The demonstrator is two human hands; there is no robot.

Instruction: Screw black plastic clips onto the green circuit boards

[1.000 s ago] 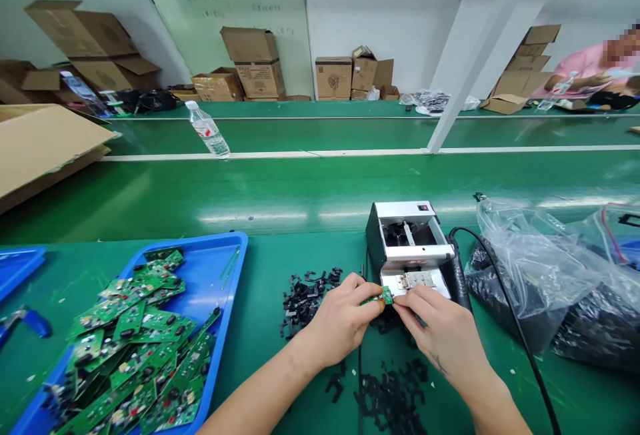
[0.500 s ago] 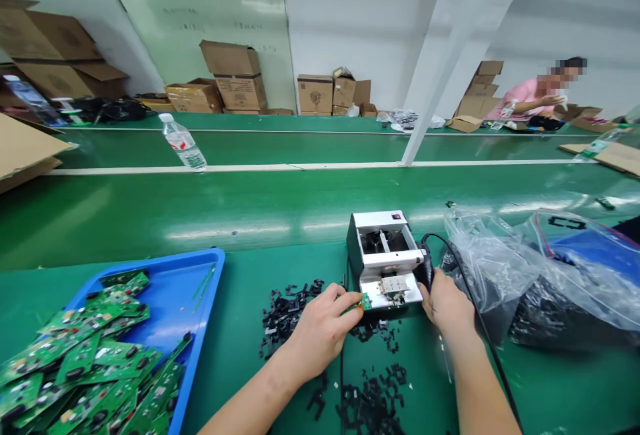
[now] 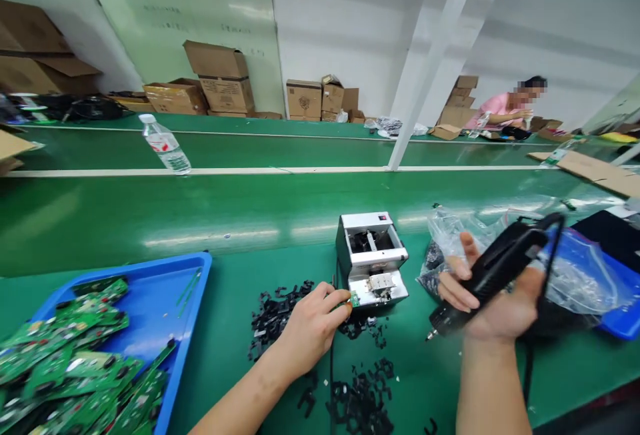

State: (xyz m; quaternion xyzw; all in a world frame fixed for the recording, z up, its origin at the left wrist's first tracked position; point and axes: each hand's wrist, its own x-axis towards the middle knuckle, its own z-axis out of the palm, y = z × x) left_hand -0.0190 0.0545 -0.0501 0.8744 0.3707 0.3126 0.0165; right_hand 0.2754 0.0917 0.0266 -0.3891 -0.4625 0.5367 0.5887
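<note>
Right hand (image 3: pixel 495 305) is cradling a black corded tool (image 3: pixel 487 276), tip toward 8 o'clock, while left hand (image 3: pixel 311 329) is pinching a green circuit board (image 3: pixel 355 299)

You have a blue tray (image 3: pixel 199 267) at the lower left of the frame, heaped with green circuit boards (image 3: pixel 65 361) dotted with black parts. At centre, your fingertips rest on a small green board (image 3: pixel 354 299). Black plastic bits (image 3: pixel 275 318) lie scattered over the green bench (image 3: pixel 235 341). The tool (image 3: pixel 493 275) in your other hand is black, and the little machine (image 3: pixel 371 255) before you is silver and black. Up top, brown cardboard boxes (image 3: pixel 225 85) stand against a white wall (image 3: pixel 340 21), a clear bottle (image 3: pixel 165 145) carries a red-and-white label, and a co-worker's shirt (image 3: pixel 497 108) is pink.
</note>
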